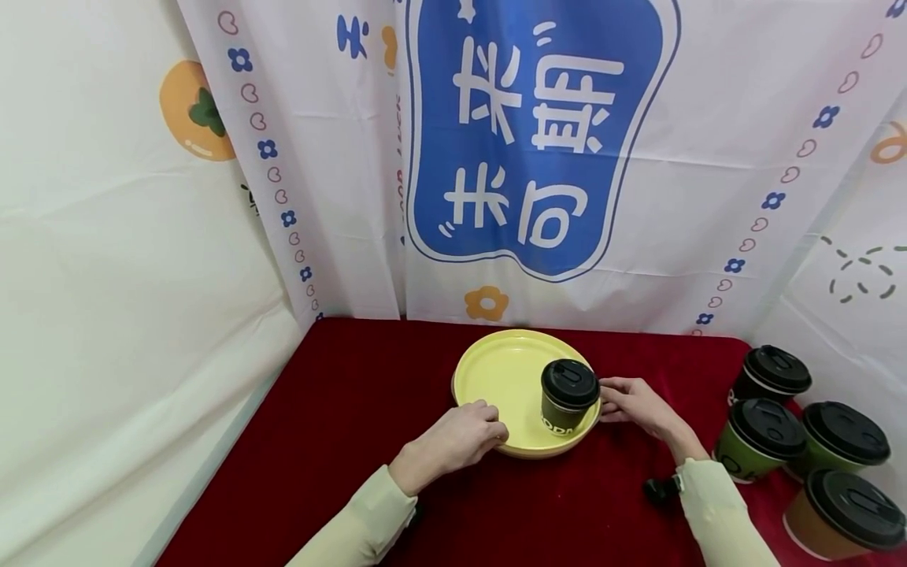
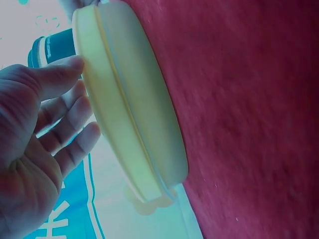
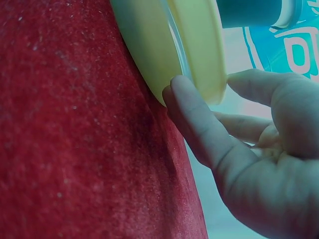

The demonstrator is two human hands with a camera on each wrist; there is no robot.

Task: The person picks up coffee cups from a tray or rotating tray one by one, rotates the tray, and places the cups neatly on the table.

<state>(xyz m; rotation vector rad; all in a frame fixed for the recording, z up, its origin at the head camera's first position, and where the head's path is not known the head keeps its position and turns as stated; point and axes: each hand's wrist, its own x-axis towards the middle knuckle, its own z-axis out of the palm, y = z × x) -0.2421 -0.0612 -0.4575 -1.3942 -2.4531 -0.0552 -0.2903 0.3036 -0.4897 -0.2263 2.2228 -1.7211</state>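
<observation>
A round yellow tray (image 1: pixel 496 376) with a low raised rim lies on the red cloth; the wrist views show a seam around its side, dividing it into two layers. Toward its right side stands an upright dark paper cup (image 1: pixel 564 416) with a black lid (image 1: pixel 570 383) and pale lettering. My left hand (image 1: pixel 453 435) is at the front left rim, thumb tip (image 2: pixel 75 63) right at the edge and other fingers loosely bent. At the right rim, my right hand (image 1: pixel 641 405) has its fingers (image 3: pixel 187 94) against the tray's side and its thumb near the upper edge.
Several black-lidded paper cups stand at the right of the table, among them a green cup (image 1: pixel 744 453) and a brown cup (image 1: pixel 825 524). Red cloth (image 1: pixel 340 409) covers the table. A printed curtain (image 1: pixel 347 268) hangs behind, with white cloth (image 1: pixel 142 315) along the left.
</observation>
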